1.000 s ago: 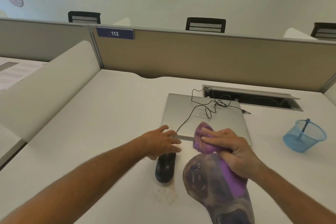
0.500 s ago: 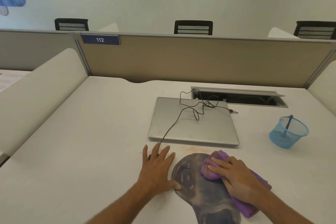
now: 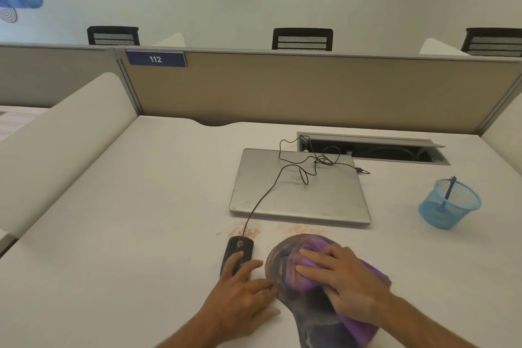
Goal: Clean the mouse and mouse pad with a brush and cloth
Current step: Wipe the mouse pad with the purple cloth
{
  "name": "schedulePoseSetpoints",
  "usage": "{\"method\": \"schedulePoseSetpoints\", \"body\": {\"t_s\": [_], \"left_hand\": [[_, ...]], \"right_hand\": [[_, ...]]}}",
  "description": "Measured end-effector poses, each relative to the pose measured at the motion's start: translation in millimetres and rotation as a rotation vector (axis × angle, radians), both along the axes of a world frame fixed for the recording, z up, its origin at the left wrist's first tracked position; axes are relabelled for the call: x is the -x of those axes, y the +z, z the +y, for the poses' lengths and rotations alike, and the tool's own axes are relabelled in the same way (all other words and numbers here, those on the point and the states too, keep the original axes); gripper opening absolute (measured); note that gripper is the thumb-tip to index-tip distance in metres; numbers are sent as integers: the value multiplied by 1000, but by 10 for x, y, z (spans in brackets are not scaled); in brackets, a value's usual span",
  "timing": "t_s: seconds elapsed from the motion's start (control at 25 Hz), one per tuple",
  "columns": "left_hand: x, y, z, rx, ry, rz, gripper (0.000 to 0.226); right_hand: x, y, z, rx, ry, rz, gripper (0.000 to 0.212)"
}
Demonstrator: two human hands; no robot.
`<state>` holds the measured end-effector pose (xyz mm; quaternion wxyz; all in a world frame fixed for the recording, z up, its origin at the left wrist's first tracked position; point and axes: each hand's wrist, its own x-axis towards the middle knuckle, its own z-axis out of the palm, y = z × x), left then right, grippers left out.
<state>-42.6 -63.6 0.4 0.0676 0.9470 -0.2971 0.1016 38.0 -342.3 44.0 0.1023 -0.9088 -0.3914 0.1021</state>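
Observation:
A dark, dusty mouse pad [image 3: 312, 316] lies at the desk's near edge. My right hand [image 3: 343, 281] presses a purple cloth [image 3: 306, 274] flat onto the pad's far part. A black wired mouse [image 3: 238, 250] sits left of the pad, its cable running up over the laptop. My left hand [image 3: 244, 295] lies flat on the desk with fingers spread, fingertips over the mouse's near end and against the pad's left edge. A blue brush [image 3: 447, 193] stands in a blue mesh cup [image 3: 449, 205] at the right.
A closed silver laptop [image 3: 299, 195] lies behind the mouse and pad. An open cable hatch [image 3: 372, 148] sits at the back right. Reddish dust smears [image 3: 245, 232] mark the desk in front of the laptop. Beige partitions [image 3: 282, 90] bound the desk at the back and left.
My right hand brought the cloth down from above the laptop's edge onto the pad and rubs it there. My left hand shifted off most of the mouse toward the pad's edge.

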Motion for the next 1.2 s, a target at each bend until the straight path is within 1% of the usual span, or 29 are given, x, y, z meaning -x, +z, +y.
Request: {"method": "schedulePoseSetpoints", "body": {"t_s": [0.08,0.16,0.2,0.24,0.28,0.4,0.44,0.48,0.52,0.56,0.6,0.64,0.68,0.76,0.8,0.84,0.88,0.92,0.96,1.0,1.04,1.12,1.16,1.2], "left_hand": [[73,-39,8,-29,2,21,45],[131,-46,-1,-49,20,36,51],[156,-54,-5,-55,31,34,53],[182,-54,-4,-65,43,45,54],[202,-48,-4,-77,54,58,55],[237,-30,-26,-85,105,90,58],[252,-24,-38,-89,122,110,59],[264,-25,-52,-93,136,126,60],[268,-37,-59,-89,145,129,61],[277,-47,-58,-86,151,132,60],[276,-51,-57,-89,154,135,60],[271,-48,-52,-99,157,140,60],[263,-48,-48,-103,162,135,60],[262,-35,-47,-111,177,130,62],[266,-32,-54,-108,183,128,63],[279,-38,-62,-97,185,119,63],[293,-47,-69,-81,184,108,64],[305,-56,-74,-61,181,97,64],[314,-59,-74,-46,177,89,64],[318,-62,-74,-40,173,84,64],[317,-63,-72,-42,172,82,64],[314,-63,-61,-62,182,86,65],[315,-64,-59,-69,189,84,65],[317,-66,-58,-72,193,82,66]], "right_hand": [[38,-55,99,45,140,-44,52],[57,-132,150,107,250,-35,54],[47,-161,149,136,273,-24,53],[17,-175,126,150,242,-17,51],[-39,-170,91,146,159,-19,49],[-188,-110,-4,114,-163,-55,49],[-155,-110,17,70,-161,-84,50],[-91,-137,57,23,-87,-118,50],[-3,-156,112,-3,32,-113,50],[88,-174,160,26,162,-105,51],[117,-211,174,72,220,-47,53],[71,-201,176,96,196,-40,53],[-38,-195,181,75,115,-61,53],[-213,-158,205,79,-128,-51,51],[-225,-124,233,95,-182,-60,51],[-194,-129,274,48,-155,-84,52],[-135,-165,315,22,-67,-117,53],[-41,-201,344,6,70,-118,54],[37,-232,350,56,192,-101,56],[42,-259,334,85,219,-59,56],[-26,-242,324,91,153,-79,55],[-251,-193,312,78,-127,-65,54],[-347,-157,307,76,-231,-88,54],[-382,-94,323,91,-262,-90,53]]}}
